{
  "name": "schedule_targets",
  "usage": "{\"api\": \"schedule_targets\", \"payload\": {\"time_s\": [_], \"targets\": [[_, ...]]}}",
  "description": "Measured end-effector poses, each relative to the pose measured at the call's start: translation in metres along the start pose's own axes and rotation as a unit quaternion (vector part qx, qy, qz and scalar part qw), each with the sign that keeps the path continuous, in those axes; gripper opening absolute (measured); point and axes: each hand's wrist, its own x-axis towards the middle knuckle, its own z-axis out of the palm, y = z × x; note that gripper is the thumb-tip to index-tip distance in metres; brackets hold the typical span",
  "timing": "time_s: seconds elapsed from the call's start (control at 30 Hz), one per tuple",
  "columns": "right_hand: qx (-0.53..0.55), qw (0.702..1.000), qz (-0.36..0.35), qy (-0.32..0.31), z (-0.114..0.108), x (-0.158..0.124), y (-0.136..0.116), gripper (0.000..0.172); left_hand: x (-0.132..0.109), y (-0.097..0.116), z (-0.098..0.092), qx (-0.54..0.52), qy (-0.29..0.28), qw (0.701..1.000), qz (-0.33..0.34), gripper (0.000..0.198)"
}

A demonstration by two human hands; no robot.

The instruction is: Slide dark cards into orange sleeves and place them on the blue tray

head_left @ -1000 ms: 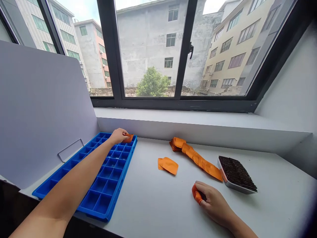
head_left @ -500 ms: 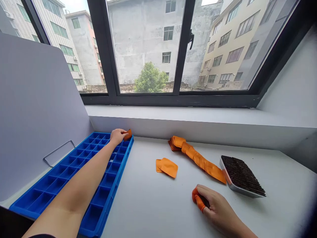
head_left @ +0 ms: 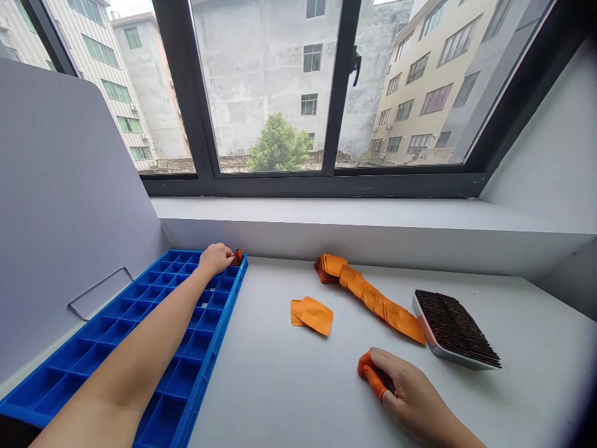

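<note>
My left hand (head_left: 217, 258) reaches to the far right corner of a blue compartment tray (head_left: 241, 283). Its fingers pinch a small orange pouch (head_left: 238, 257), which is partly down in the corner compartment. Orange finger cots cover the thumb and forefinger of my right hand (head_left: 396, 386), which rests curled low over the white table. Something dark shows inside its closed fingers, but I cannot make out what. Two or so flat orange pouches (head_left: 313, 315) lie between my hands. Behind them, a long overlapping row of orange pouches (head_left: 380, 302) runs toward the right.
A metal tray (head_left: 433, 339) packed with thin dark brown pieces sits on the white table (head_left: 280, 386) at the right. A thin wire handle (head_left: 100, 289) leans by the grey panel (head_left: 74, 186) on the left. The window sill (head_left: 326, 211) bounds the table's back.
My left hand has lowered the orange pouch into the corner compartment, so less of it shows. My right hand stays nearly still. The whole view has shifted slightly.
</note>
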Motion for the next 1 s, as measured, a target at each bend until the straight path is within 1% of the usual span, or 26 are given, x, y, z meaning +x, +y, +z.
{"api": "schedule_targets", "payload": {"time_s": [0.13,0.2,0.23,0.33,0.4,0.5,0.6,0.7,0.77,0.83,0.9,1.0], "targets": [[0.001,1.0,0.004,0.001,0.0,0.001,-0.001,0.016,0.005,0.005,-0.008,0.029,-0.025,0.999,-0.004,0.018],[0.004,1.0,0.006,0.001,0.0,0.001,-0.002,0.016,0.006,0.01,-0.008,0.038,-0.019,0.999,-0.022,0.016],[0.005,1.0,0.007,0.002,0.0,0.001,-0.002,0.016,0.005,0.012,-0.008,0.042,-0.011,0.998,-0.034,0.02],[0.008,1.0,0.011,0.002,-0.001,-0.001,-0.003,0.017,-0.001,0.018,-0.005,0.054,0.021,0.996,-0.066,0.036],[0.008,1.0,0.014,0.001,-0.001,-0.001,-0.004,0.018,-0.007,0.021,-0.005,0.059,0.034,0.995,-0.078,0.04],[0.009,1.0,0.016,0.0,-0.002,-0.001,-0.005,0.018,-0.016,0.026,-0.011,0.058,0.042,0.993,-0.09,0.036],[0.012,1.0,0.017,0.002,-0.002,-0.001,-0.005,0.018,-0.026,0.035,-0.019,0.054,0.037,0.992,-0.109,0.031],[0.012,1.0,0.017,0.004,-0.002,-0.001,-0.006,0.019,-0.043,0.046,-0.024,0.048,0.014,0.992,-0.119,0.032],[0.014,1.0,0.017,0.004,-0.002,-0.001,-0.007,0.021,-0.06,0.055,-0.023,0.045,-0.011,0.993,-0.109,0.039],[0.02,1.0,0.015,0.006,-0.002,-0.002,-0.006,0.025,-0.082,0.063,-0.016,0.047,-0.042,0.993,-0.1,0.055],[0.028,1.0,0.006,0.009,-0.002,-0.002,-0.005,0.03,-0.105,0.069,-0.006,0.055,-0.076,0.99,-0.107,0.073],[0.034,0.999,-0.018,0.014,-0.002,-0.003,-0.002,0.036,-0.133,0.074,0.012,0.069,-0.113,0.984,-0.121,0.086]]}}
